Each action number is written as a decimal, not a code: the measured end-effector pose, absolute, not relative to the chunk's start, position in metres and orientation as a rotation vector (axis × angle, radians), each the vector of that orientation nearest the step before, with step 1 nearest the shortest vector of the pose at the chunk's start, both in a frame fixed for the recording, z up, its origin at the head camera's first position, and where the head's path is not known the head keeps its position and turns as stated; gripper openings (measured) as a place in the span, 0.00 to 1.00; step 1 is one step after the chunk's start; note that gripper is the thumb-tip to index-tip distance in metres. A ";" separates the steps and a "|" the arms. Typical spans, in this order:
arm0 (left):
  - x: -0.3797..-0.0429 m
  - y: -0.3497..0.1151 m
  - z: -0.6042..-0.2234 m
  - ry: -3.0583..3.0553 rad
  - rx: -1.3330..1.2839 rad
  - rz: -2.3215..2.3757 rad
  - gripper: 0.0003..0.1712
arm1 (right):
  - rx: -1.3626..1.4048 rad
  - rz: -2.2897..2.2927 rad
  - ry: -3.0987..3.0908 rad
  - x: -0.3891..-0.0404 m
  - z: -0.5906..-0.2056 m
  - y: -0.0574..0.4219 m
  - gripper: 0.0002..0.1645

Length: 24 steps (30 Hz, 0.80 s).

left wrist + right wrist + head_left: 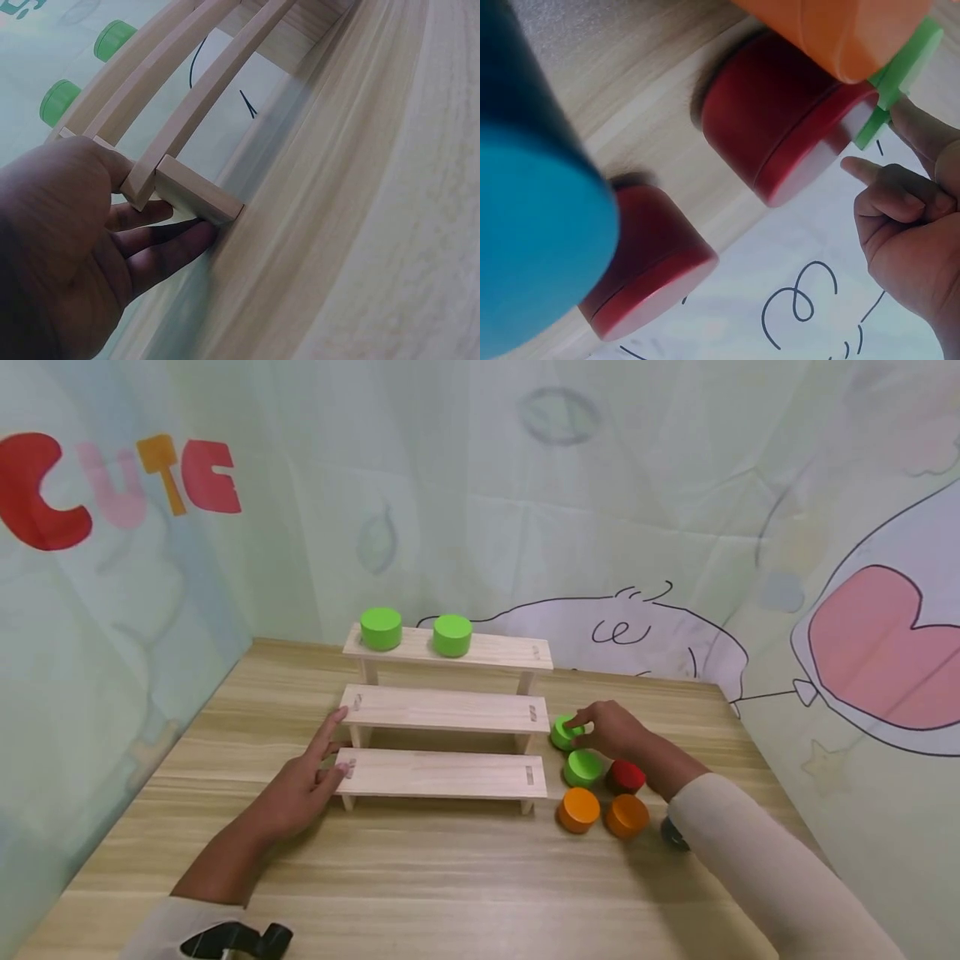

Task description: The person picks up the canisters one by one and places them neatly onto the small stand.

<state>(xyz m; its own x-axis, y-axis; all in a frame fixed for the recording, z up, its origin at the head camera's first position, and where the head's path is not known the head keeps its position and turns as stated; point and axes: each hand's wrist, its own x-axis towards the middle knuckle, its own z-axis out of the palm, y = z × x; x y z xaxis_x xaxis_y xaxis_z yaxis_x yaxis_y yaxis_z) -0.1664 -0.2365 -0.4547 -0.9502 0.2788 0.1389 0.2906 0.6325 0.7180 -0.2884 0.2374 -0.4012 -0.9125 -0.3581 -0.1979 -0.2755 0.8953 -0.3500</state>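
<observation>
A three-step wooden rack stands on the table. My left hand holds its left end; in the left wrist view, my left thumb lies over the lowest step and several fingers touch its leg. To the right of the rack, my right hand pinches a green round container standing on the table. Another green container sits just in front of it. Two green containers stand on the top step, at its left and middle. The right wrist view shows the held container only partly.
Near my right forearm stand a red container, two orange ones and a dark one partly hidden by the sleeve. A blue container looms close in the right wrist view. A printed curtain hangs behind the table.
</observation>
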 end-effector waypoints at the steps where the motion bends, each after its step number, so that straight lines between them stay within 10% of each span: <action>1: -0.167 -0.237 -0.454 -2.828 -0.488 -1.243 0.44 | -0.481 -0.470 2.806 -0.289 -0.402 0.236 0.21; 24: -0.167 -0.236 -0.455 -2.838 -0.479 -1.238 0.43 | -0.652 -0.425 2.884 -0.289 -0.395 0.225 0.17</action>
<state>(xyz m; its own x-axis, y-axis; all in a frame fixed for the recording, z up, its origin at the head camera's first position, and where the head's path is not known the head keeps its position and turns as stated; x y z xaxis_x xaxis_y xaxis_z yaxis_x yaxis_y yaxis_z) -0.1675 -0.2363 -0.4553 -0.9532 0.2736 0.1284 0.2802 0.6412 0.7144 -0.2891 0.2254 -0.3951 -0.8934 -0.4409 -0.0864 -0.3972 0.8650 -0.3065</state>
